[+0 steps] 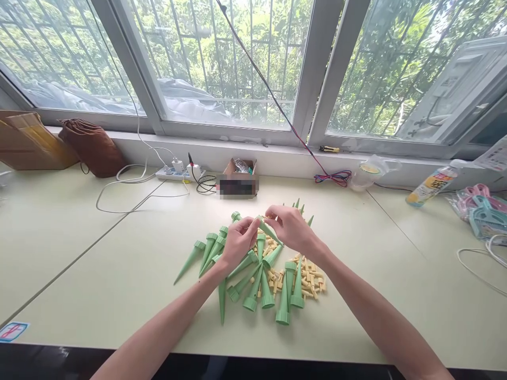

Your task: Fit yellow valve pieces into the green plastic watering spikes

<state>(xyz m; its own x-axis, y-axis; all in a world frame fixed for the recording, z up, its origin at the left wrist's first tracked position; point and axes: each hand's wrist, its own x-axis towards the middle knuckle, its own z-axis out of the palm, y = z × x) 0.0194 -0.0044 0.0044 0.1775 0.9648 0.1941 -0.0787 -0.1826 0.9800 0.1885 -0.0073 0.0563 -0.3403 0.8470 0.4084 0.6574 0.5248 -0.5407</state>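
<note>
My left hand is closed around the capped end of a green watering spike, whose point slants down to the right. At that cap, my right hand pinches a small yellowish piece, mostly covered by the fingers. Beneath both hands lies a pile of small yellow plastic valves. More green spikes with ribbed caps are spread around and over it, such as one spike at the left and another spike at the front. Some spike tips stick up behind my right hand.
At the back stand a small open cardboard box, a power strip with cables, and a brown drawstring bag. On the right are a bottle, a clear plastic cup and bagged clips. The table's front edge runs below my forearms.
</note>
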